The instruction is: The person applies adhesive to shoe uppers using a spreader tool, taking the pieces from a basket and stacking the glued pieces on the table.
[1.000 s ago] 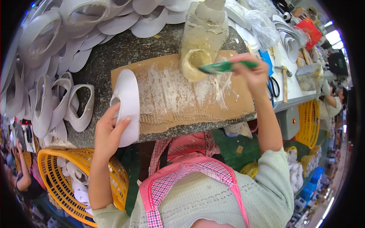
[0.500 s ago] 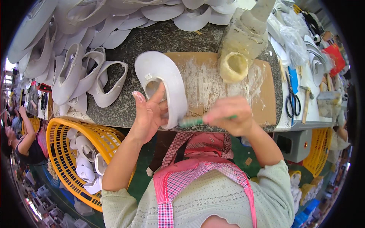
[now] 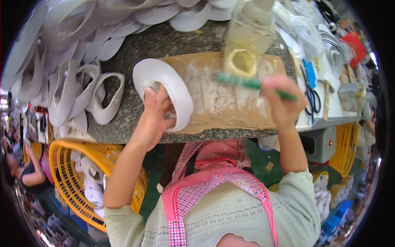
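My left hand (image 3: 151,117) has its fingers inside the opening of a white shoe upper (image 3: 181,94), holding it tilted up over the left edge of a cardboard sheet (image 3: 222,111). White residue marks my thumb. My right hand (image 3: 284,99), blurred by motion, is closed around a green brush (image 3: 242,81) above the right part of the cardboard. The brush's head points left, just in front of the yellowed mouth of a glue-crusted container (image 3: 242,61). Whitish smears cover much of the cardboard.
White shoe uppers (image 3: 61,92) pile up at the left and back of the speckled worktop (image 3: 135,49). Black-handled scissors (image 3: 313,101) and a hammer (image 3: 326,99) lie at right. A yellow basket (image 3: 61,173) of white shoe pieces stands lower left; another person (image 3: 33,173) is beyond.
My right hand has swung right and away from me with the brush, leaving the upper's edge for the container's mouth. The upper stays in my left hand, now slightly further left in view.
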Available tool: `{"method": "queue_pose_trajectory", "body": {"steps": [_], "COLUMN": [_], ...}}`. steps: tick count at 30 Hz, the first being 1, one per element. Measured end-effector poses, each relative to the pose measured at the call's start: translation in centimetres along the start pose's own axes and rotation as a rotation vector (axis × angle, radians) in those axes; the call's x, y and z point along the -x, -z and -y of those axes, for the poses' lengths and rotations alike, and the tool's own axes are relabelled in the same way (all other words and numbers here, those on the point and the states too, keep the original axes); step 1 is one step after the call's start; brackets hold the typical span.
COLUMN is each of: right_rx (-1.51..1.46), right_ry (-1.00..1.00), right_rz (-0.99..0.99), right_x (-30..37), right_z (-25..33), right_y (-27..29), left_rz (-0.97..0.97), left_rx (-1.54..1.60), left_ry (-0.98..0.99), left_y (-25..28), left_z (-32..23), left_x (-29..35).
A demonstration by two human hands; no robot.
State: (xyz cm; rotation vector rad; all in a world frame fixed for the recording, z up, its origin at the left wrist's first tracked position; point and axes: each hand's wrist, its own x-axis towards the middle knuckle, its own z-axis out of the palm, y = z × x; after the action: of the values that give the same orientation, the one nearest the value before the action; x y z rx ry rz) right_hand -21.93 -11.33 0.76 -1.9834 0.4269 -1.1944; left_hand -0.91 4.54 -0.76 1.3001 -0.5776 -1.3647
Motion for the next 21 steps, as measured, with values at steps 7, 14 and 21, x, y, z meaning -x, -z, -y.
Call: {"method": "queue_pose_trajectory", "body": {"steps": [7, 14, 21], "right_rx": [-0.026, -0.154, -0.270], "right_ry": [-0.098, -0.309, -0.327], "right_rz": [-0.091, -0.176, -0.166], "right_x": [-3.7, -1.3, 0.9], "right_z": [-2.8, -5.7, -3.9], "right_y": [2.9, 7.2, 4.9], "left_rz": [-0.151, -0.404, -0.159], "left_rx": [-1.198, -1.195, -1.227], "left_ry": [-0.169, -0.416, -0.738], "left_y": [-1.2, 0.1, 3.2], "left_z": [-1.9, -2.8, -6.3], "left_x": [-3.1, -3.6, 0.2]}}
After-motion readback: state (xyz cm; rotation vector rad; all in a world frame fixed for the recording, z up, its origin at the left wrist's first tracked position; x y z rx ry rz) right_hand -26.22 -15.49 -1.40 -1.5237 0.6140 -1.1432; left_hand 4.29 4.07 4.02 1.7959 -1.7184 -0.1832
